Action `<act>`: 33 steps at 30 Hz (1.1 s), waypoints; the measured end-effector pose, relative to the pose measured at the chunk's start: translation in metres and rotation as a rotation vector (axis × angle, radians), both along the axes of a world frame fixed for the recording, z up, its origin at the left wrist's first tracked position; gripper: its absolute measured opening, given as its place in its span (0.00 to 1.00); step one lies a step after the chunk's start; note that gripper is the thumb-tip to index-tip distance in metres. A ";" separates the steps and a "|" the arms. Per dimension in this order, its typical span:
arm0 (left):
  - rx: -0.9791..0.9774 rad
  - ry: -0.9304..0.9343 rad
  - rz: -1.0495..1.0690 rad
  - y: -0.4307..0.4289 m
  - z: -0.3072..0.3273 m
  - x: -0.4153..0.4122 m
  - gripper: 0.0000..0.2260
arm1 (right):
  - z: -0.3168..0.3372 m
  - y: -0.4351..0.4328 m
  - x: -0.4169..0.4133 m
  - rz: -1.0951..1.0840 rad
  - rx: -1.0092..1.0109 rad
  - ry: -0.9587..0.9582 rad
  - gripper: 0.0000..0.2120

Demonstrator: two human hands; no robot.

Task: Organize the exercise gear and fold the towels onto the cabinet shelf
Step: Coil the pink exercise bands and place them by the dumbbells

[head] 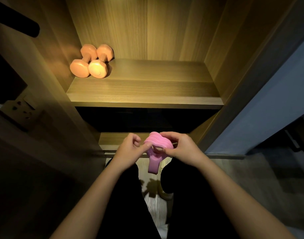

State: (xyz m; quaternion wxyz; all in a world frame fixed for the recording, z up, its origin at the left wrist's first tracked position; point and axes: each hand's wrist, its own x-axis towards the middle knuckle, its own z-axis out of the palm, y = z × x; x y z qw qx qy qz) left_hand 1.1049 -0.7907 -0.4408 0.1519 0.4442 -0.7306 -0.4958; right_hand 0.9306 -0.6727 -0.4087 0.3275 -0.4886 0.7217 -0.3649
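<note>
Wood shelf (144,90), dumbbells (91,62) back-left; hands (130,149) (180,147) hold pink band (159,144).

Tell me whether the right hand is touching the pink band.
Touching. The head view shows the right hand with its fingers curled round the coiled pink band, with no gap between them.

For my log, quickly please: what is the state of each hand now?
Left hand: curled, touching the pink band; grip cannot be told.
Right hand: holding the pink band.
</note>
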 end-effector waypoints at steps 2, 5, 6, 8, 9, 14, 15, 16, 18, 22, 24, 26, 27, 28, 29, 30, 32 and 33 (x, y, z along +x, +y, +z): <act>-0.052 0.048 -0.161 -0.005 0.002 0.006 0.23 | 0.013 -0.003 -0.004 0.069 0.008 -0.047 0.26; 0.013 0.215 -0.307 -0.004 0.013 0.004 0.23 | 0.036 -0.007 -0.010 0.143 -0.014 -0.120 0.26; -0.026 0.262 -0.286 -0.003 0.017 0.001 0.19 | 0.043 -0.009 -0.012 0.145 -0.031 -0.147 0.26; -0.127 0.348 -0.196 -0.002 0.025 -0.006 0.11 | 0.052 -0.010 -0.014 0.102 -0.087 -0.241 0.27; -0.172 0.391 -0.153 -0.001 0.029 -0.010 0.10 | 0.054 -0.011 -0.012 0.062 -0.123 -0.309 0.28; -0.234 0.550 -0.025 0.009 0.046 -0.022 0.13 | 0.044 -0.014 0.008 -0.065 -0.208 -0.473 0.18; -0.241 0.544 -0.018 0.011 0.047 -0.024 0.13 | 0.040 -0.014 0.013 -0.076 -0.213 -0.462 0.17; -0.252 0.526 -0.015 0.012 0.048 -0.024 0.14 | 0.036 -0.014 0.017 -0.086 -0.215 -0.433 0.18; -0.273 0.483 -0.009 0.011 0.049 -0.024 0.16 | 0.031 -0.016 0.022 -0.084 -0.195 -0.353 0.24; -0.258 0.407 -0.008 0.006 0.047 -0.022 0.17 | 0.028 -0.024 0.023 -0.082 -0.175 -0.288 0.26; -0.217 0.373 0.016 0.000 0.047 -0.021 0.15 | 0.031 -0.031 0.020 -0.100 -0.202 -0.293 0.21; -0.162 0.345 0.042 -0.011 0.051 -0.022 0.12 | 0.036 -0.039 0.013 -0.132 -0.208 -0.390 0.14; -0.105 0.350 0.053 -0.017 0.053 -0.023 0.11 | 0.039 -0.043 0.008 -0.147 -0.198 -0.457 0.13; -0.033 0.364 0.063 -0.024 0.056 -0.025 0.12 | 0.042 -0.048 0.004 -0.158 -0.183 -0.517 0.13; 0.034 0.377 0.074 -0.031 0.059 -0.027 0.13 | 0.047 -0.053 0.001 -0.166 -0.167 -0.564 0.15; 0.088 0.393 0.087 -0.037 0.062 -0.029 0.14 | 0.051 -0.059 -0.001 -0.173 -0.156 -0.603 0.16; 0.175 0.448 0.107 -0.050 0.064 -0.032 0.16 | 0.059 -0.074 -0.005 -0.185 -0.144 -0.684 0.18; 0.212 0.473 0.106 -0.054 0.063 -0.031 0.19 | 0.063 -0.083 -0.006 -0.184 -0.141 -0.724 0.19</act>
